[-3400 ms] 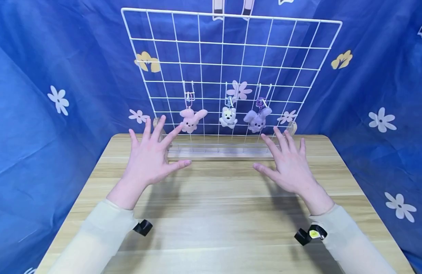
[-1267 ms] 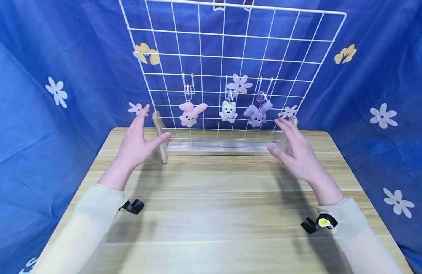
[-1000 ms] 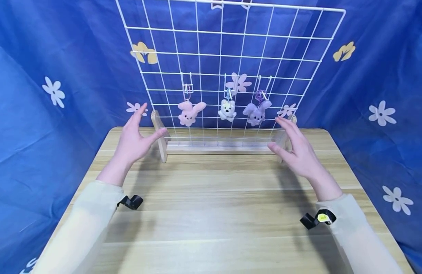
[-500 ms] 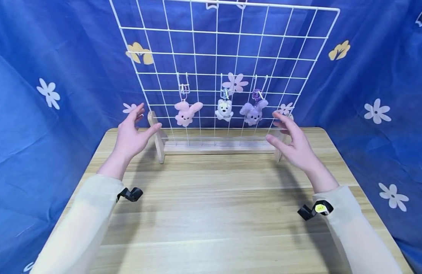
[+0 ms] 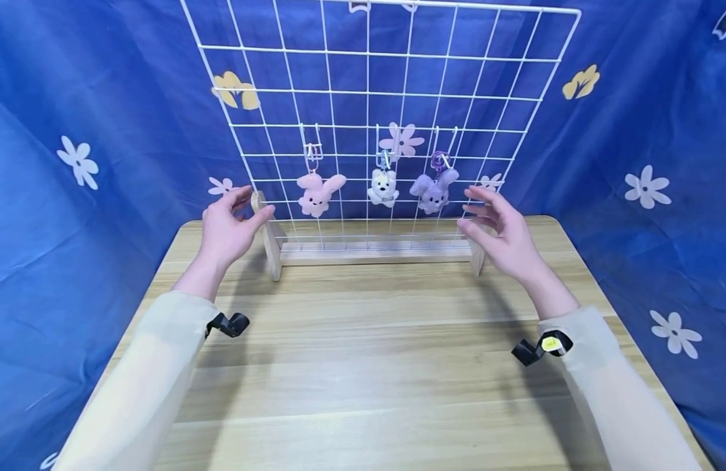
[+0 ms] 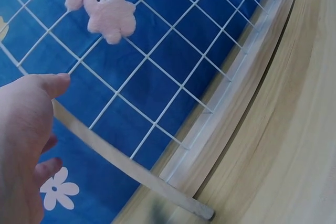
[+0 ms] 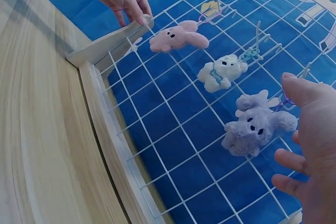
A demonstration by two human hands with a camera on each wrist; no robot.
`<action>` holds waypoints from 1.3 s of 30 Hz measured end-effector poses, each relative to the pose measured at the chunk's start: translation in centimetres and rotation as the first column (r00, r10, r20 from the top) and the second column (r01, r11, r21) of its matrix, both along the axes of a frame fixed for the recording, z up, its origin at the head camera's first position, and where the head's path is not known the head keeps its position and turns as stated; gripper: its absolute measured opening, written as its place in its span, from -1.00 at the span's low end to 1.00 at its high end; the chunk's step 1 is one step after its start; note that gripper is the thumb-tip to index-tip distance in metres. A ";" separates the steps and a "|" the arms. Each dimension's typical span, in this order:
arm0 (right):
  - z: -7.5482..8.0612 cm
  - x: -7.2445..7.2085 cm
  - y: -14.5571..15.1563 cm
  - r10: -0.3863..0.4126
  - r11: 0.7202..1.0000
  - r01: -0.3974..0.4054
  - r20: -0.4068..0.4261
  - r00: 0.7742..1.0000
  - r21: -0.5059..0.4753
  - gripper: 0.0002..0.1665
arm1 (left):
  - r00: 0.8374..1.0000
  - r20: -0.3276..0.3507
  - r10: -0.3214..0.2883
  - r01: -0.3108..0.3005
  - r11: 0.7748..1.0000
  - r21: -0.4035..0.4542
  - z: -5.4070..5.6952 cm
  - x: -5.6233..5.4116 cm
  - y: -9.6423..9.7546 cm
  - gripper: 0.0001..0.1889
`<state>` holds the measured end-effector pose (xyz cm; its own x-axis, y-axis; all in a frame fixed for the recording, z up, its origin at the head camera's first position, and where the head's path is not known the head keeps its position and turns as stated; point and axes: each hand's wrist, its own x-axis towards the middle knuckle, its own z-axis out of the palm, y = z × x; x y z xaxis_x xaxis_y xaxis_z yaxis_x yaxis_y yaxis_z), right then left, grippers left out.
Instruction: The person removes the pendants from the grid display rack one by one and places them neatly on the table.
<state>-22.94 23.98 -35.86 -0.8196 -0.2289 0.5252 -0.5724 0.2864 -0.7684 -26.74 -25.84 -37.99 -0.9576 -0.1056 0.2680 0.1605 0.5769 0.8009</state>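
Note:
A white wire grid (image 5: 368, 94) stands in a wooden base. My left hand (image 5: 226, 226) is at the base's left leg (image 5: 272, 252), thumb in front and loosely bent fingers on the outer side; the right wrist view shows its fingertips right at the leg's top. My right hand (image 5: 504, 239) curves around the area of the right leg (image 5: 477, 257), thumb apart from its fingers, near the purple bunny plush keychain (image 7: 252, 127). A white bear plush keychain (image 5: 383, 188) and a pink bunny plush keychain (image 5: 316, 196) also hang from hooks on the grid.
The base's wooden rail (image 5: 375, 252) runs between the legs near the back of the wood-grain table (image 5: 363, 366). A blue curtain (image 5: 651, 261) with flower prints surrounds the back and both sides. Black camera mounts (image 5: 229, 324) sit on both sleeves.
Both hands, earlier spread wide in front of the grid, have moved outward to its two ends, and their fingers have bent. The head view has shifted slightly; the keychains hang as before.

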 end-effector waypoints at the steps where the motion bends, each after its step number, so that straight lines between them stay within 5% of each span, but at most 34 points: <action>1: 0.1 -0.1 -0.1 0.001 1.000 -0.001 0.006 1.000 -0.001 -0.34 | 1.000 -0.001 0.006 -0.006 1.000 -0.001 0.0 -0.1 0.0 -0.16; 19: 1.1 -2.2 -0.8 -0.002 0.995 0.005 0.037 0.999 -0.097 -0.50 | 0.993 -0.080 0.085 -0.085 0.996 0.000 -0.1 -0.7 0.6 -0.37; 27: 1.8 -3.2 -1.3 -0.008 0.992 0.015 0.061 0.998 -0.125 -0.55 | 0.993 -0.081 0.091 -0.087 0.995 0.058 -0.4 -0.7 0.8 -0.41; 39: 2.9 -4.4 -2.1 -0.056 0.984 0.065 0.059 0.997 -0.164 -0.62 | 0.990 -0.125 0.068 -0.064 0.997 0.038 -0.8 -1.1 1.1 -0.47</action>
<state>-27.39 21.85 -32.95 -0.8573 -0.0918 0.5066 -0.5146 0.1855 -0.8371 -27.80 -24.78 -38.79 -0.9071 -0.1784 0.3813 0.2238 0.5627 0.7958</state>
